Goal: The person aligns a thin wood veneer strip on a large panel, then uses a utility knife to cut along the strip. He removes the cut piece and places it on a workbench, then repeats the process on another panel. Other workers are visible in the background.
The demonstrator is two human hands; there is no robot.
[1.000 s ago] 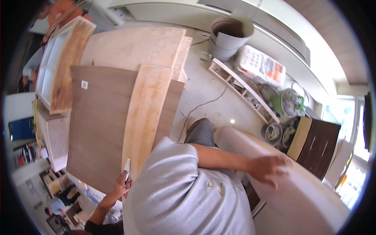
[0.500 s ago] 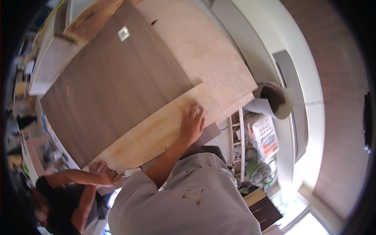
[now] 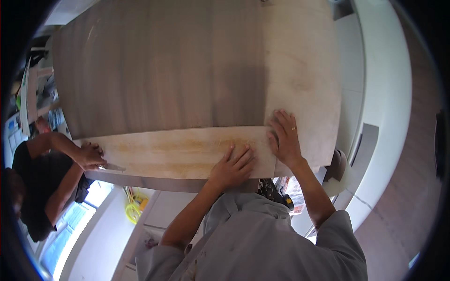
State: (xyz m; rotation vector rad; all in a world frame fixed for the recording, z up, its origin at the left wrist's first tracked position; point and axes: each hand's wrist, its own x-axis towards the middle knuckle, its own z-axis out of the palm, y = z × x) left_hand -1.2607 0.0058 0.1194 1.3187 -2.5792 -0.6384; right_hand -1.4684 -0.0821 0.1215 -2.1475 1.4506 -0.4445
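— Left hand (image 3: 230,169), right hand (image 3: 286,144): how are they held?
— Spread, the left rested on the plank (image 3: 173,152), the right at its right end.
— The plank?
— Laid on the brown sheet (image 3: 164,70), near side.

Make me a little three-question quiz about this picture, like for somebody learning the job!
1. True or false: the camera wearer's left hand is lifted well clear of the long, pale, yellow-streaked wooden plank.

2. Which colour is the wide, flat, wood-look sheet bordering the plank's long edge? A) green B) brown C) blue

3. Fill in: the camera wearer's ____ hand is farther from the dark-sleeved co-worker.

Key:
1. False; it rests on the plank.
2. B
3. The right hand.
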